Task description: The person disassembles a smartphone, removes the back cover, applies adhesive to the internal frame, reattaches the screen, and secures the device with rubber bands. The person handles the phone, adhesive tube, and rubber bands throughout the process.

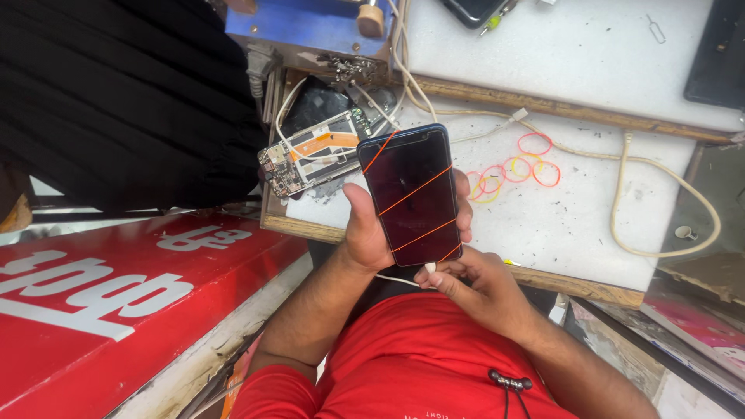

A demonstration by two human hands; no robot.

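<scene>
Counter [574, 225]: I am looking down on a white, scuffed work surface with a wooden edge, filling the upper right of my view.
Red panel [116, 295]: a big red board with white lettering is lying at the lower left, beside the counter.
Dark cloth [124, 101]: black fabric is hanging at the upper left, behind the counter's corner.
Phone [411, 194]: a dark-screened handset in a blue frame is being held upright over the counter's near edge, with thin orange bands crossing its glass at a slant.
Left hand [365, 229]: it is clamping the phone from the left side and back, thumb lying along the left edge, fingertips showing past the right edge.
Right hand [466, 283]: it is pinching a small white plug at the phone's bottom edge, fingers drawn together on it.
White cable [397, 280]: it is running from that plug leftward under the left wrist.
Cream cable [667, 202]: it is looping across the counter to the right of the phone.
Opened phone body [310, 159]: a stripped handset with a bare circuit board is lying just left of the held phone (an orange strip crosses it).
Rubber bands [516, 167]: red, orange and yellow loops are lying scattered just right of the phone.
</scene>
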